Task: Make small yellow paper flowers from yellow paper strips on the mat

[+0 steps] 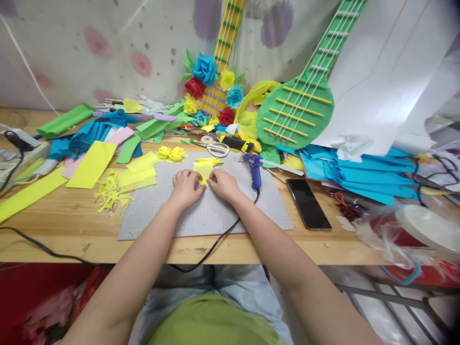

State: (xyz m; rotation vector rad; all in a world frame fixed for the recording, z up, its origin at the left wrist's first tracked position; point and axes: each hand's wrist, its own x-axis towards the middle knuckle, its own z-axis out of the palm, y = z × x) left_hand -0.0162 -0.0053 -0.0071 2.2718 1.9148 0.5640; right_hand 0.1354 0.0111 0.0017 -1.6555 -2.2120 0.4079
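Note:
A small piece of yellow crepe paper point(203, 168) lies on the grey cutting mat point(158, 218) between my hands. My left hand point(186, 187) pinches its left lower edge with thumb and fingertips. On the opposite edge, my right hand point(224, 185) grips the same paper, its fingertips close to the left thumb. Just behind are pointed yellow paper pieces point(210, 161). Two or more finished yellow paper flowers point(171, 153) rest at the mat's upper left. A blue glue gun point(254, 171) lies right of my right hand, its black cord running under my right forearm.
Scissors point(215, 148) lie behind the mat. Yellow strips point(138, 175) and scraps point(112, 192) are at left, with crepe rolls point(66, 120) beyond. A phone point(308, 203) lies right. Green point(295, 112) and yellow point(224, 43) paper instruments stand at the back, near blue crepe paper point(362, 170).

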